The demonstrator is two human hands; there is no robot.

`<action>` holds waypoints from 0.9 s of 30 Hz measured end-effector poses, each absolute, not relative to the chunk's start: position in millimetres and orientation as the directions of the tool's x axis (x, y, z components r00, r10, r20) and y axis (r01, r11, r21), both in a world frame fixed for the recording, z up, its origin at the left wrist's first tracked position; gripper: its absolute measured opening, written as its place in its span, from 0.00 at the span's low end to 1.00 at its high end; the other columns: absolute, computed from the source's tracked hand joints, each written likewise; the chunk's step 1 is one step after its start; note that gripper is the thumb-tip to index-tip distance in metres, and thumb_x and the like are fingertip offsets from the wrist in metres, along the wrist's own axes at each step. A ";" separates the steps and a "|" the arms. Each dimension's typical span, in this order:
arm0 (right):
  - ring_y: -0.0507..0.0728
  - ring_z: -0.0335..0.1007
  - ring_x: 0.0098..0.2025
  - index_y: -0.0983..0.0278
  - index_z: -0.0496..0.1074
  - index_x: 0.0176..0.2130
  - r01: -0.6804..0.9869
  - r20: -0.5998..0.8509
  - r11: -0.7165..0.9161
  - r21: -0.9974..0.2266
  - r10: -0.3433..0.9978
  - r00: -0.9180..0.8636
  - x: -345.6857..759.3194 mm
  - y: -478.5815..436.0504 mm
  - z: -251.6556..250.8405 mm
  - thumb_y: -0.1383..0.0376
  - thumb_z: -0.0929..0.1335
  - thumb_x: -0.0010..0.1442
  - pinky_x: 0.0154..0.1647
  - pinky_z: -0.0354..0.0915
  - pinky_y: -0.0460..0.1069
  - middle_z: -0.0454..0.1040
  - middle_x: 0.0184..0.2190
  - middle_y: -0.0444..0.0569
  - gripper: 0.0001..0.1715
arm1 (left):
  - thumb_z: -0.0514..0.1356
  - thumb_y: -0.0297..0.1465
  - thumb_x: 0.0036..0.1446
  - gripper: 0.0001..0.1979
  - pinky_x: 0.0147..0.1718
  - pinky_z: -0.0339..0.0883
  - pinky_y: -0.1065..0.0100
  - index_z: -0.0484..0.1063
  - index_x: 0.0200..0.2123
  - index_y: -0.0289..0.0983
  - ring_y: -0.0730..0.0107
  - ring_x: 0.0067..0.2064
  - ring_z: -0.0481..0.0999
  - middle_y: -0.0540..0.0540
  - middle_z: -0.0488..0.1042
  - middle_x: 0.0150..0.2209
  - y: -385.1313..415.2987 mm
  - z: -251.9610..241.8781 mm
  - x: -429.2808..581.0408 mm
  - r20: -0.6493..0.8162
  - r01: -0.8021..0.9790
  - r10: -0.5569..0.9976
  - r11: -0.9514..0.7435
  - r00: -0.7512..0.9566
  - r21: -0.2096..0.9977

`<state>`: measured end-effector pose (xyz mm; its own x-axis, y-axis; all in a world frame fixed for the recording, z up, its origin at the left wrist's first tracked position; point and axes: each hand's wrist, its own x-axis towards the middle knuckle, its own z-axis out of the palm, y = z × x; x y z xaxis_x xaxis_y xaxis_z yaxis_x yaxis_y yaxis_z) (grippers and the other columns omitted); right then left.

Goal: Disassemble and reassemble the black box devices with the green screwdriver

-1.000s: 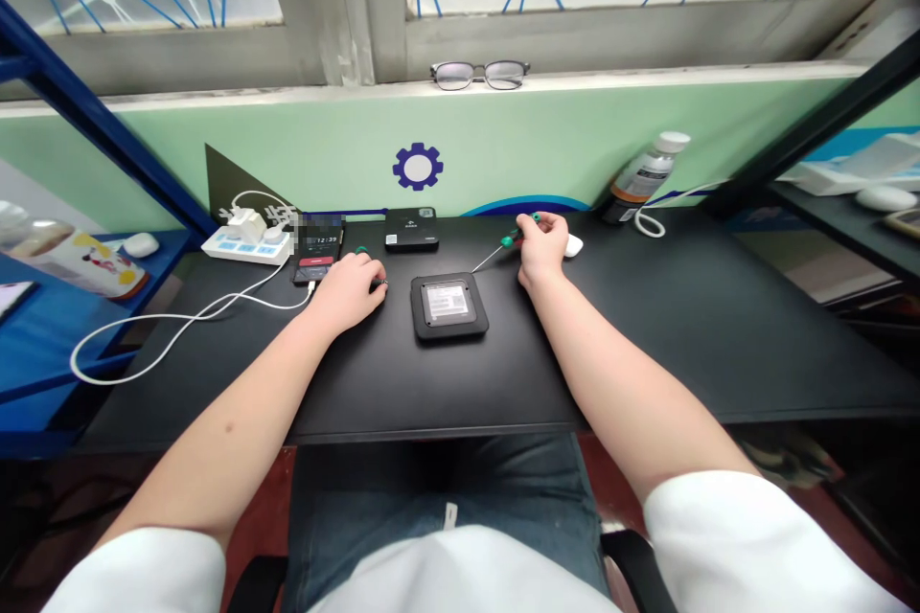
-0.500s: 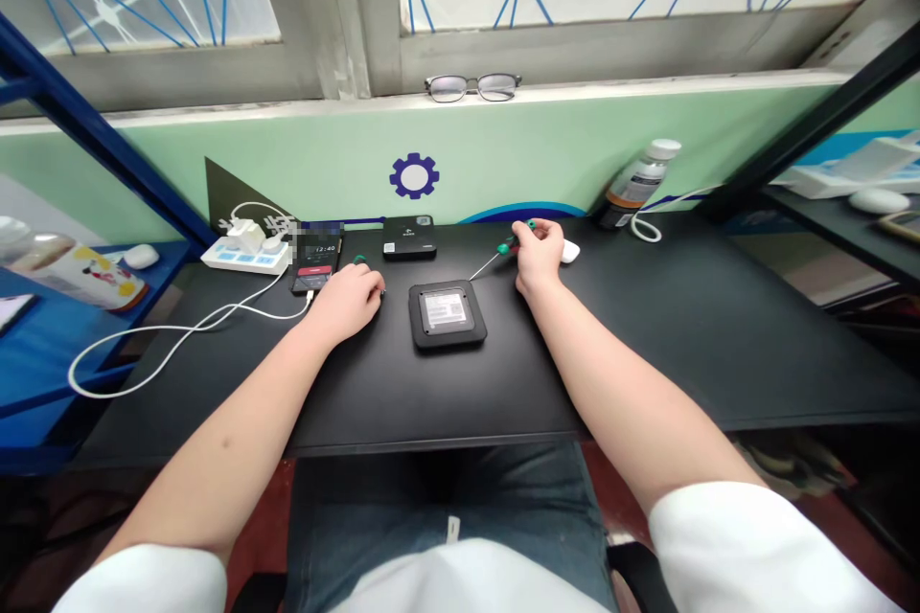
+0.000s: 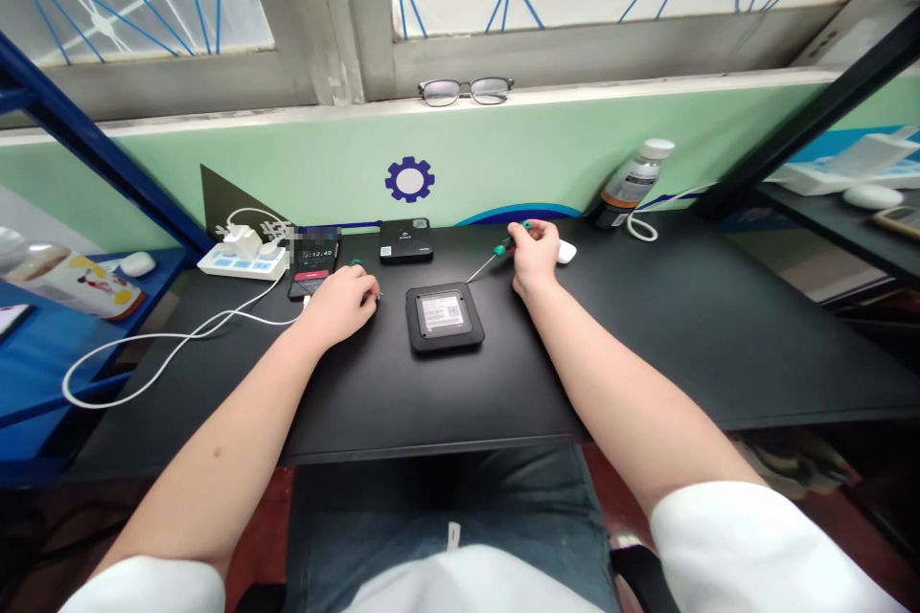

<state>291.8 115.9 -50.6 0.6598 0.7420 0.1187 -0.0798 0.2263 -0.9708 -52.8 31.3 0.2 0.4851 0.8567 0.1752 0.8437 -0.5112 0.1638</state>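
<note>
Right hand: the right hand [image 3: 536,254] rests on the black desk [image 3: 690,326], fingers clenched around the handle of a green-handled screwdriver [image 3: 503,247].
Screwdriver: the thin shaft slants down and to the left; its tip lies near the far right corner of the black square device [image 3: 444,317], with no contact visible.
Left hand: the left hand [image 3: 343,299] lies palm down on the desk, left of the device, fingers curled over a small object with a green tip [image 3: 355,262]. What that object is, and how firmly it is held, cannot be told.
Black square device: lies flat at the centre of the desk, between the two hands, with a pale label panel facing up; neither hand touches it.
Behind the device: a smaller black box [image 3: 406,240] stands near the wall.
Left of the desk: a phone [image 3: 313,268] with a lit screen, a white cable [image 3: 172,340] plugged into it, and a white power strip [image 3: 241,257].
Right of the desk: a white mouse [image 3: 566,252] just beside the right hand; a bottle [image 3: 632,182] leaning on the wall.
Window ledge: a pair of glasses [image 3: 466,90].
</note>
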 end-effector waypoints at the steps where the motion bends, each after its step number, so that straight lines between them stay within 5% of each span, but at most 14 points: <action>1: 0.51 0.68 0.34 0.59 0.68 0.41 -0.079 0.120 0.227 -0.971 0.743 0.659 291.9 116.0 -50.9 0.61 0.77 0.51 0.29 0.70 0.46 0.66 0.35 0.38 0.21 | 0.57 0.25 0.62 0.10 0.48 0.73 0.55 0.78 0.35 0.39 0.53 0.46 0.77 0.42 0.77 0.41 30.8 0.9 -52.7 0.183 0.849 0.862 -0.502 0.473 0.167; 10: 0.51 0.68 0.34 0.59 0.67 0.41 -0.068 0.131 0.229 -0.971 0.748 0.651 292.0 117.9 -52.7 0.60 0.77 0.50 0.29 0.70 0.46 0.65 0.35 0.39 0.21 | 0.58 0.33 0.68 0.11 0.47 0.74 0.56 0.81 0.39 0.39 0.52 0.46 0.78 0.40 0.77 0.41 25.6 -0.9 -41.4 0.168 0.898 0.893 -0.434 0.418 0.071; 27: 0.52 0.68 0.36 0.58 0.67 0.41 -0.057 0.129 0.219 -0.974 0.743 0.657 289.9 115.3 -50.8 0.60 0.76 0.50 0.29 0.70 0.46 0.65 0.35 0.39 0.21 | 0.58 0.26 0.64 0.09 0.48 0.74 0.56 0.80 0.36 0.38 0.52 0.47 0.79 0.40 0.79 0.41 27.4 -0.7 -39.2 0.111 0.904 0.906 -0.419 0.409 0.087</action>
